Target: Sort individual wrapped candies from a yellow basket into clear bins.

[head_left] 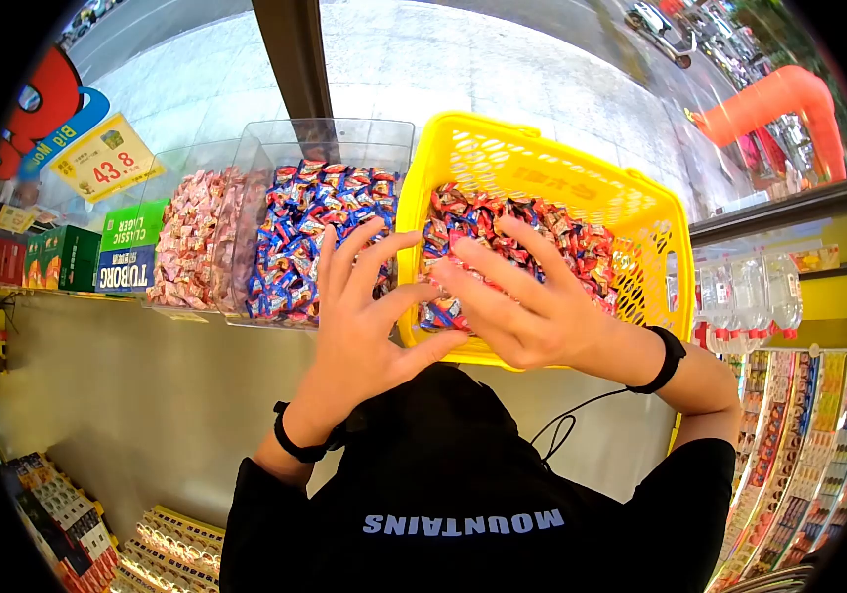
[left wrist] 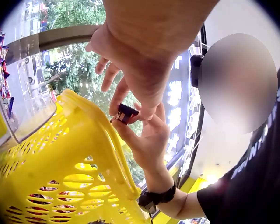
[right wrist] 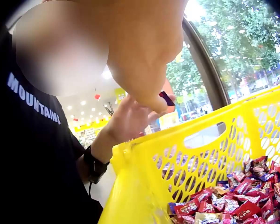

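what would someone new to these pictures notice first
Probably the big yellow basket, just right of centre in the head view, with a heap of red and blue wrapped candies inside. Next, the left hand and right hand, fingertips together at one small dark-wrapped candy, clearest in the left wrist view. The yellow price sign reading 43.8 also stands out, at the head view's upper left.
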Demonstrator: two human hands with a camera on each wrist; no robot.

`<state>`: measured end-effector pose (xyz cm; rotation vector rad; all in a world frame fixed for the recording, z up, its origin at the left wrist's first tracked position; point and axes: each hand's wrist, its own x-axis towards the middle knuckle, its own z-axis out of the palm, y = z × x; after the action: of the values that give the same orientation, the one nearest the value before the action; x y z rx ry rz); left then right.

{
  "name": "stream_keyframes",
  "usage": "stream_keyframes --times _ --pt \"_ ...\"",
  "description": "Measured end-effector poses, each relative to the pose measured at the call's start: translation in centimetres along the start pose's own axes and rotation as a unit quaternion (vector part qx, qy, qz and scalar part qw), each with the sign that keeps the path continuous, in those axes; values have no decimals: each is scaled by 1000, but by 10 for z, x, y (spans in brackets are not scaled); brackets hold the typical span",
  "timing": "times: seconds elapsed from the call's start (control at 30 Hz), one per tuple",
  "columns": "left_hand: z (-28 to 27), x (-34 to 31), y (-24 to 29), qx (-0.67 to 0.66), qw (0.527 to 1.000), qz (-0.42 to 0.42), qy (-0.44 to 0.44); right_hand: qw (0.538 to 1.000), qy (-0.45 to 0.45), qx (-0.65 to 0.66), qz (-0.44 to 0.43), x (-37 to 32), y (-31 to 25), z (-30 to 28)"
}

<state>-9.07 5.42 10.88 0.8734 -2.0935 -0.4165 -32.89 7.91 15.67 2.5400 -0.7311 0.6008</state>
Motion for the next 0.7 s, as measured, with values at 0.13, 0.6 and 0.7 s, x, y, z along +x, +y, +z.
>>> stream_keyframes --times 0.13,0.6,0.7 --pt "5 -1 4 28 1000 -6 12 1000 23 7 1 -1 -5 5" --pt "10 -54 -109 218 967 -131 1 821 -387 227 353 -55 37 132" --pt "18 -67 -124 265 944 -190 -54 838 -393 158 345 -61 41 147"
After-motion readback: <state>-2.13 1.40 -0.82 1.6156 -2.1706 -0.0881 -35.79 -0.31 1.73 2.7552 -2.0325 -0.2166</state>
